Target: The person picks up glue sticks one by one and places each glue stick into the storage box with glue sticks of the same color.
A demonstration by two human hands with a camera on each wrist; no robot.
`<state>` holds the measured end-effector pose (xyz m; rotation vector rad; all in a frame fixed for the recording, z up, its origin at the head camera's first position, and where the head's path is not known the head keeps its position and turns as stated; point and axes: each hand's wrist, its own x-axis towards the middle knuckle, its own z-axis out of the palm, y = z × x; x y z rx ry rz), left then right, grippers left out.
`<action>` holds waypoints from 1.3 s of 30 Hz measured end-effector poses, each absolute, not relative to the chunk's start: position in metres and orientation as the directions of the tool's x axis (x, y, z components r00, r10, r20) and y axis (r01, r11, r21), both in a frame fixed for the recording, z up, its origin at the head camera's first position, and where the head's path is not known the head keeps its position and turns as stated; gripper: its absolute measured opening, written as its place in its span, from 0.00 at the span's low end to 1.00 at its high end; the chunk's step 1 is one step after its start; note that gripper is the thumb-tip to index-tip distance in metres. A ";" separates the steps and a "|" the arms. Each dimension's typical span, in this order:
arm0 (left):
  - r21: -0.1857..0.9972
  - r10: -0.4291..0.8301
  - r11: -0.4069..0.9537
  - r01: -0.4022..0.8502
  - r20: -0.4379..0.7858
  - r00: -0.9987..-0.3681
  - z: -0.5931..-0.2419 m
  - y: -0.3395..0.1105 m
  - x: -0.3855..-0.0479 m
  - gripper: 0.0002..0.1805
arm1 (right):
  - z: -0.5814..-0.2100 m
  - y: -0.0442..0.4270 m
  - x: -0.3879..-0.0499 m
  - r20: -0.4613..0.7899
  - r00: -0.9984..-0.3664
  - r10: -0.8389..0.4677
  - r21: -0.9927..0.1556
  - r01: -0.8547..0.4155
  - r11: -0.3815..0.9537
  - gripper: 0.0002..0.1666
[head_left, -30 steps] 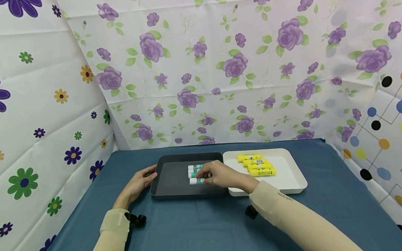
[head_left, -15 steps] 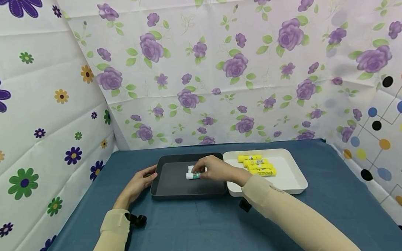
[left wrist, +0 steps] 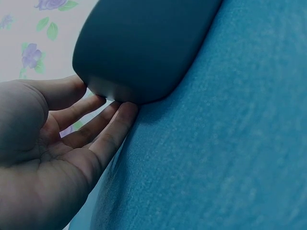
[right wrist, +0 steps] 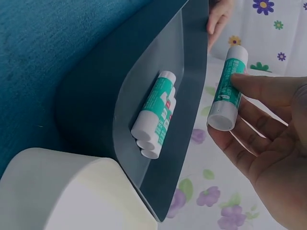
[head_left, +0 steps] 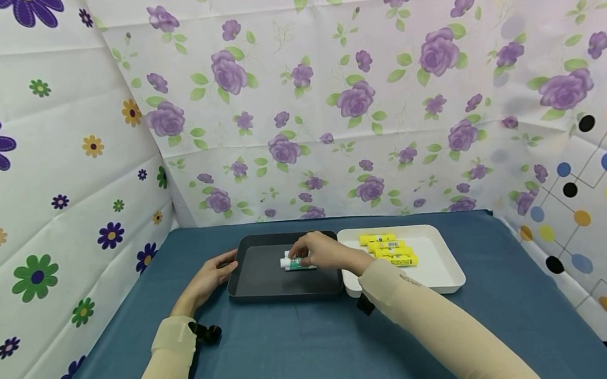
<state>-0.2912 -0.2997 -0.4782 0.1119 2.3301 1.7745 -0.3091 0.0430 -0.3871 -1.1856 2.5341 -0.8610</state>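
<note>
My right hand (head_left: 321, 251) pinches a white-and-green glue stick (right wrist: 228, 91) between thumb and fingers, above the dark grey tray (head_left: 260, 285). Inside that tray, several similar glue sticks (right wrist: 156, 105) lie side by side in a small cluster. From the head view, my right fingers partly hide them. At the tray's left end, my left hand (head_left: 206, 278) touches the outer wall and rim. The left wrist view shows its thumb and fingertips (left wrist: 127, 109) against the tray's outer corner, the fingers fairly straight.
A white tray (head_left: 448, 275) adjoins the dark tray on the right, holding several yellow glue sticks (head_left: 391, 251). Both trays stand on a blue cloth (head_left: 288, 345). Floral curtains (head_left: 306, 117) rise behind the table and at its sides.
My right hand has moved slightly up and left within the dark tray, lifting a glue stick from the near side of the cluster. My left hand stays at the tray's edge.
</note>
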 end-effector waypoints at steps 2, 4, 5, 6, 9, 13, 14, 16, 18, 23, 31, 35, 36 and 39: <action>0.961 0.183 0.269 -0.070 -0.123 -0.975 -0.479 -0.300 -0.291 0.32 | -0.387 0.042 -0.310 0.045 -0.653 -0.756 -0.592 -0.627 0.506 0.16; 0.960 0.184 0.273 -0.067 -0.121 -0.975 -0.479 -0.299 -0.291 0.32 | -0.386 0.040 -0.312 0.038 -0.657 -0.753 -0.594 -0.621 0.512 0.17; 0.959 0.180 0.273 -0.070 -0.122 -0.976 -0.478 -0.299 -0.292 0.32 | -0.386 0.039 -0.313 0.033 -0.658 -0.753 -0.592 -0.620 0.516 0.17; 0.959 0.177 0.276 -0.072 -0.124 -0.976 -0.479 -0.299 -0.292 0.32 | -0.386 0.038 -0.314 0.027 -0.659 -0.752 -0.589 -0.618 0.521 0.17; 0.955 0.180 0.288 -0.066 -0.121 -0.976 -0.479 -0.298 -0.291 0.33 | -0.386 0.036 -0.317 0.006 -0.662 -0.749 -0.584 -0.611 0.535 0.17; 0.958 0.179 0.278 -0.071 -0.125 -0.976 -0.478 -0.298 -0.291 0.33 | -0.383 0.034 -0.321 -0.032 -0.662 -0.749 -0.579 -0.598 0.554 0.16; 0.958 0.183 0.278 -0.069 -0.124 -0.975 -0.478 -0.298 -0.291 0.33 | -0.383 0.033 -0.322 -0.045 -0.662 -0.748 -0.573 -0.596 0.562 0.16; 0.959 0.180 0.271 -0.075 -0.128 -0.975 -0.477 -0.298 -0.291 0.33 | -0.382 0.032 -0.324 -0.067 -0.663 -0.746 -0.565 -0.591 0.576 0.15; 0.959 0.183 0.274 -0.071 -0.125 -0.975 -0.478 -0.299 -0.291 0.33 | -0.382 0.030 -0.325 -0.082 -0.662 -0.745 -0.553 -0.592 0.586 0.15; 0.957 0.183 0.282 -0.066 -0.121 -0.976 -0.478 -0.298 -0.291 0.33 | -0.382 0.026 -0.327 -0.107 -0.657 -0.746 -0.523 -0.601 0.604 0.14; 0.961 0.178 0.266 -0.079 -0.130 -0.975 -0.478 -0.299 -0.290 0.32 | -0.388 0.020 -0.326 -0.130 -0.667 -0.734 -0.478 -0.607 0.636 0.15; 0.958 0.181 0.276 -0.073 -0.127 -0.975 -0.477 -0.298 -0.290 0.32 | -0.396 0.018 -0.327 -0.144 -0.674 -0.725 -0.421 -0.621 0.661 0.15; 0.958 0.179 0.278 -0.073 -0.126 -0.976 -0.477 -0.298 -0.290 0.32 | -0.398 0.018 -0.327 -0.147 -0.675 -0.723 -0.409 -0.624 0.666 0.15; 0.955 0.187 0.288 -0.062 -0.120 -0.975 -0.477 -0.298 -0.290 0.32 | -0.402 0.018 -0.327 -0.161 -0.683 -0.712 -0.388 -0.620 0.682 0.15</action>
